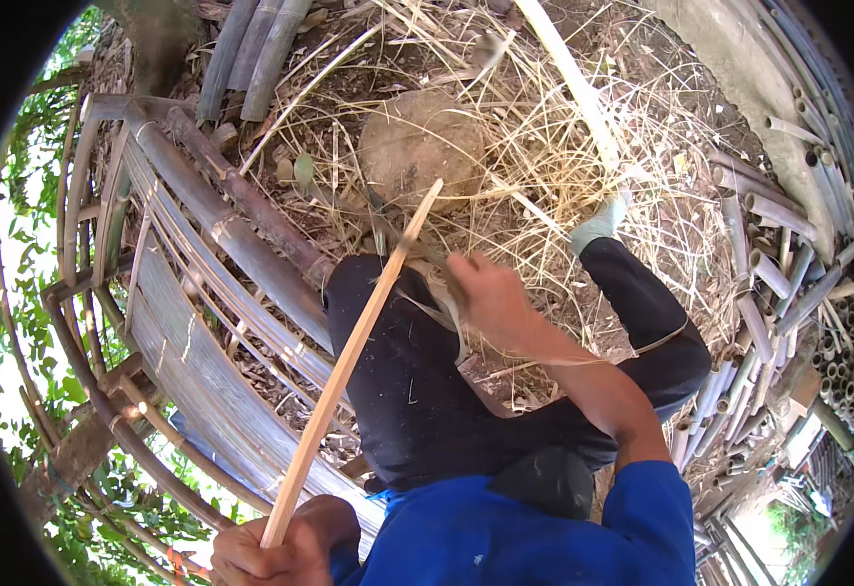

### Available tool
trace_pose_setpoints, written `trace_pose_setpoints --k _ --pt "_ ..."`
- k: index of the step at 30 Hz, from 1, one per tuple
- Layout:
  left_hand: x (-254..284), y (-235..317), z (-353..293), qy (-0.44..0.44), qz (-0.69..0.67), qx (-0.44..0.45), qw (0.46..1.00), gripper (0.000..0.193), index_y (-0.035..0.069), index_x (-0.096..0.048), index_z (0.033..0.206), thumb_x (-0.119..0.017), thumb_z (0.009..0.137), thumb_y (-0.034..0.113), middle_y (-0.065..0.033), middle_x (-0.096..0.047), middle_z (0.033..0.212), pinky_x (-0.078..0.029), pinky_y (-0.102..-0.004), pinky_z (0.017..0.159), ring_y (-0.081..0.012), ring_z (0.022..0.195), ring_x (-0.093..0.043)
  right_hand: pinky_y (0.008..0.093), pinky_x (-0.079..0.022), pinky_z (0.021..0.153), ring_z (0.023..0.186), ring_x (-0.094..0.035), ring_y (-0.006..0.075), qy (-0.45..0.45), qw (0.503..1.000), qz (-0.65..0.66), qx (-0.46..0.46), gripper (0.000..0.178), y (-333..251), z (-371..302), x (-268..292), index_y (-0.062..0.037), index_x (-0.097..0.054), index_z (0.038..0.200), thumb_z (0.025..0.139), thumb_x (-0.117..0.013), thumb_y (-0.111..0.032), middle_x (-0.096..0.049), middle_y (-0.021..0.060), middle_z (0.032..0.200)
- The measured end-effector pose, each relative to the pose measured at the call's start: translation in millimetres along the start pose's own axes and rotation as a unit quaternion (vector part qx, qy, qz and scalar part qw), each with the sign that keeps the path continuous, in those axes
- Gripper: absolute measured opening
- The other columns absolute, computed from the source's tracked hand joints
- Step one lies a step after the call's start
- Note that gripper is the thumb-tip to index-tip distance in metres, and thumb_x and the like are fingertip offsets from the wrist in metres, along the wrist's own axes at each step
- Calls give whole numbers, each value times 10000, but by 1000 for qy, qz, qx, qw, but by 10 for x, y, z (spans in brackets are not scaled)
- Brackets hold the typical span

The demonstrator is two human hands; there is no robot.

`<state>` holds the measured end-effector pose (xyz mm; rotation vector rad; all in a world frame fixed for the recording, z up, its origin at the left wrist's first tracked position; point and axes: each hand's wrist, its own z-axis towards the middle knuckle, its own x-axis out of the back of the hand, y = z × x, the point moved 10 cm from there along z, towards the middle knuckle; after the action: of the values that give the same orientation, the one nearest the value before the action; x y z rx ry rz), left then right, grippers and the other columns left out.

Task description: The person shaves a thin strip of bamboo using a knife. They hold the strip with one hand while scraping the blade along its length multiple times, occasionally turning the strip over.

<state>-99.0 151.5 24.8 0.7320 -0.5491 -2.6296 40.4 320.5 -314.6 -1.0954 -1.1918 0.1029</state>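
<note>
My left hand (285,547), low in the head view, is closed around the near end of a long split bamboo strip (339,386). The strip slants up and away across my right-leaning lap, its narrow tip over the ground by a round wooden block. My right hand (493,303) is closed on the handle of a knife (433,256), just right of the strip's far part. The knife's blade is dark and smeared by motion, and it crosses close to the strip. Whether blade and strip touch I cannot tell.
The round wooden block (417,146) sits ahead among heaped bamboo shavings (534,127). A long pale bamboo piece (573,83) lies beyond my foot (601,223). Left stands a bamboo bench (207,361); cut bamboo tubes (847,366) are piled at right.
</note>
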Motion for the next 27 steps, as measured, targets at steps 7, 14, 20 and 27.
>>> trace_pose_setpoints --k 7,14,20,27 --pt "-16 -89 27 10 6 18 1000 506 174 -368 755 -366 1055 581 69 -279 564 -189 -237 418 -48 441 -270 505 -540 605 719 -652 435 -29 989 -24 -140 237 1382 217 -590 -125 -487 1142 953 -602 -209 -609 217 860" --pt "238 153 -51 110 -13 -83 990 452 166 -400 818 -372 1065 545 68 -301 611 -238 -242 433 -58 481 -285 495 -504 595 696 -637 415 -32 976 -2 -216 216 1580 130 -604 -59 -454 1019 968 -597 -212 -629 204 798" --pt "197 50 -75 -8 22 22 1000 420 177 -375 820 -407 1067 515 60 -305 632 -237 -229 416 -55 477 -280 404 -481 479 624 -609 315 -1 998 14 -62 162 36 -113 119 -35 -515 957 930 -639 -135 -558 158 753" --pt "-20 -38 -98 -46 -30 -5 998 434 180 -368 812 -401 1064 531 70 -312 607 -223 -214 397 -38 453 -282 353 -528 477 588 -626 224 71 988 42 132 300 -1294 -480 624 -40 -623 1092 843 -739 -161 -529 79 775"
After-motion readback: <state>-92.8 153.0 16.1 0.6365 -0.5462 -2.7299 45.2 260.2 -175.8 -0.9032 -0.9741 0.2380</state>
